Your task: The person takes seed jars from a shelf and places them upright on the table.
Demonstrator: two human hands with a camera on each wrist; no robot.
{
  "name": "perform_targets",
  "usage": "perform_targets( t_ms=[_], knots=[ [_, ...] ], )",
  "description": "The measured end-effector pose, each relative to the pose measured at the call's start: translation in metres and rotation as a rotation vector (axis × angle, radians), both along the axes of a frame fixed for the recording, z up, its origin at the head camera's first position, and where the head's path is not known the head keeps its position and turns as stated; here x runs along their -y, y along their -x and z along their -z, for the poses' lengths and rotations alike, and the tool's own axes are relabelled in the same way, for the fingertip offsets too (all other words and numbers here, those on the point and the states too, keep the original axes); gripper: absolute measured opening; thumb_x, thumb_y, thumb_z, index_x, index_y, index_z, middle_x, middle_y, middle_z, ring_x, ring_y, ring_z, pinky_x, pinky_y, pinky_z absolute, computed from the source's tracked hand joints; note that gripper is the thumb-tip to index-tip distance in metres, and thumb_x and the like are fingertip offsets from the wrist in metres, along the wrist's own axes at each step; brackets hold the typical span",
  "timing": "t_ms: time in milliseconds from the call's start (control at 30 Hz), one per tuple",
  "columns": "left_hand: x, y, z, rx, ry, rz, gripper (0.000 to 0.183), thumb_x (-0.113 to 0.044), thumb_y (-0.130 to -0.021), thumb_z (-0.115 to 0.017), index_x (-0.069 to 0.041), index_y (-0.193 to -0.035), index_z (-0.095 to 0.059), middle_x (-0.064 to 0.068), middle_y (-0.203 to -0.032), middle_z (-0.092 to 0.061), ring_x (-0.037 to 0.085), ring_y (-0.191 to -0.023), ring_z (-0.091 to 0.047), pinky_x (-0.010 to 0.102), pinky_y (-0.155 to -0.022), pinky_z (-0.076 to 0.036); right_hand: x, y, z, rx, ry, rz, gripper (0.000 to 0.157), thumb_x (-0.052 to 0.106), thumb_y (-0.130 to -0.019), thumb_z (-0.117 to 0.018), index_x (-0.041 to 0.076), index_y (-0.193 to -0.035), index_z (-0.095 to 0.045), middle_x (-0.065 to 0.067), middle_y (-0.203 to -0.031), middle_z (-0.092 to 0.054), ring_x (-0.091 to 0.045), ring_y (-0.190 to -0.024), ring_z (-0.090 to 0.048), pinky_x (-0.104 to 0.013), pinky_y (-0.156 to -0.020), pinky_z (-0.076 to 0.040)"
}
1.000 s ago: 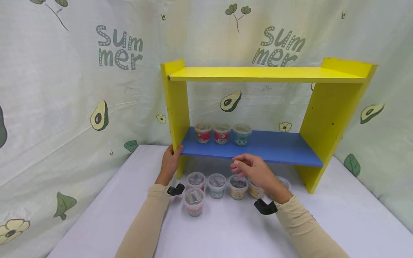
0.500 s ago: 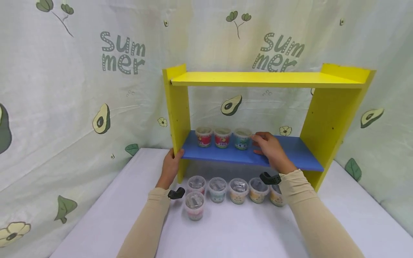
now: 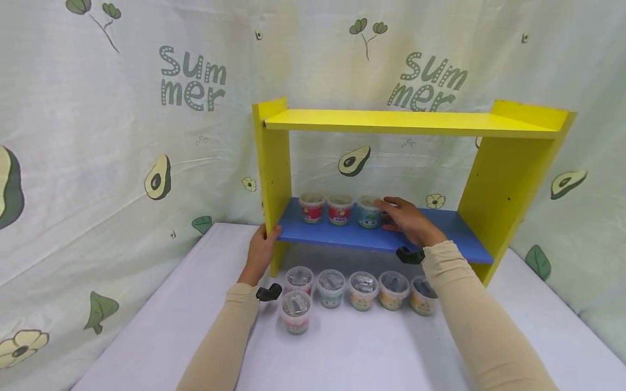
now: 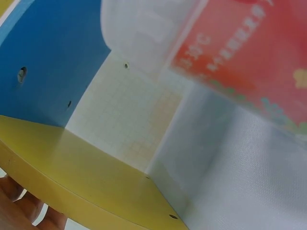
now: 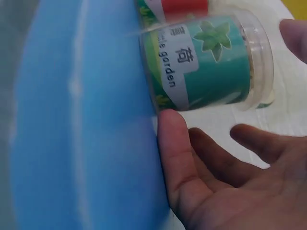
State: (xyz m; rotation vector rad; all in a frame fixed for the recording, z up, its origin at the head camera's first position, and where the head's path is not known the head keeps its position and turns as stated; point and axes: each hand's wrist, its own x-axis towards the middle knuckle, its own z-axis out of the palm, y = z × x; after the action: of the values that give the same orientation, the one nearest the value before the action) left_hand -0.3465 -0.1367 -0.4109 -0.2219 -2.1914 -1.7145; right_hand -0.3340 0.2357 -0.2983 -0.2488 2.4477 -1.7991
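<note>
My left hand (image 3: 258,254) grips the left side panel (image 3: 271,163) of the yellow-and-blue shelf unit; in the left wrist view its fingers (image 4: 29,207) show behind the yellow edge. My right hand (image 3: 409,220) is over the blue board (image 3: 337,233), right beside a green-labelled plastic cup (image 3: 369,212). In the right wrist view this cup stands with its label and clear rim showing, and loosely spread fingers (image 5: 173,139) lie at its base and side, not wrapped round it. To its left stand two red-labelled cups, one in the middle (image 3: 339,210) and one leftmost (image 3: 311,208).
On the white table (image 3: 352,358), several clear-topped cups stand in a row under the shelf, among them a pale-blue one (image 3: 331,289) and an orange one (image 3: 393,290). A pink cup (image 3: 295,312) stands in front at the left. Behind hangs a printed cloth (image 3: 205,146).
My right hand has risen from over the table cups to the blue board, beside the green-labelled cup, and shifted slightly left there. My left hand keeps its grip on the side panel.
</note>
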Motion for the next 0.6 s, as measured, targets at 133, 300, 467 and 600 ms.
perform_targets(
  t_ms=[133, 300, 467, 600],
  knots=[
    [0.0004, -0.0014, -0.0005, 0.011, 0.003, -0.009, 0.061, -0.052, -0.099, -0.054, -0.005, -0.138, -0.051, 0.017, -0.125, -0.057, 0.033, -0.111, -0.053, 0.052, -0.101, -0.041, -0.0019, 0.0038, 0.0012, 0.014, -0.021, -0.026, 0.098, 0.057, -0.094, -0.061, 0.009, -0.161, -0.008, -0.016, -0.163, -0.021, -0.035, -0.144, -0.031, -0.046, -0.106, -0.043],
    [0.001, 0.0005, -0.0032, 0.023, -0.008, 0.0, 0.06, -0.052, -0.1, -0.053, -0.007, -0.139, -0.049, 0.015, -0.127, -0.056, 0.032, -0.113, -0.052, 0.053, -0.104, -0.04, -0.0022, 0.0071, -0.003, 0.013, -0.058, -0.045, 0.097, 0.056, -0.094, -0.061, 0.011, -0.161, -0.008, -0.015, -0.163, -0.023, -0.036, -0.144, -0.033, -0.046, -0.105, -0.043],
    [-0.0001, 0.0024, -0.0032, 0.011, -0.005, 0.008, 0.062, -0.053, -0.1, -0.052, -0.006, -0.14, -0.049, 0.016, -0.127, -0.056, 0.033, -0.114, -0.052, 0.054, -0.103, -0.04, -0.003, 0.0083, -0.0051, 0.004, -0.098, -0.052, 0.096, 0.054, -0.094, -0.063, 0.012, -0.162, -0.008, -0.018, -0.162, -0.022, -0.038, -0.142, -0.036, -0.048, -0.106, -0.042],
    [-0.0002, 0.0024, -0.0008, 0.027, 0.0, 0.005, 0.062, -0.054, -0.099, -0.052, -0.007, -0.14, -0.049, 0.015, -0.128, -0.056, 0.032, -0.114, -0.053, 0.053, -0.103, -0.041, -0.0021, 0.0092, -0.0044, 0.013, -0.14, -0.063, 0.099, 0.053, -0.093, -0.065, 0.01, -0.161, -0.008, -0.02, -0.163, -0.018, -0.038, -0.141, -0.036, -0.047, -0.105, -0.044]
  ],
)
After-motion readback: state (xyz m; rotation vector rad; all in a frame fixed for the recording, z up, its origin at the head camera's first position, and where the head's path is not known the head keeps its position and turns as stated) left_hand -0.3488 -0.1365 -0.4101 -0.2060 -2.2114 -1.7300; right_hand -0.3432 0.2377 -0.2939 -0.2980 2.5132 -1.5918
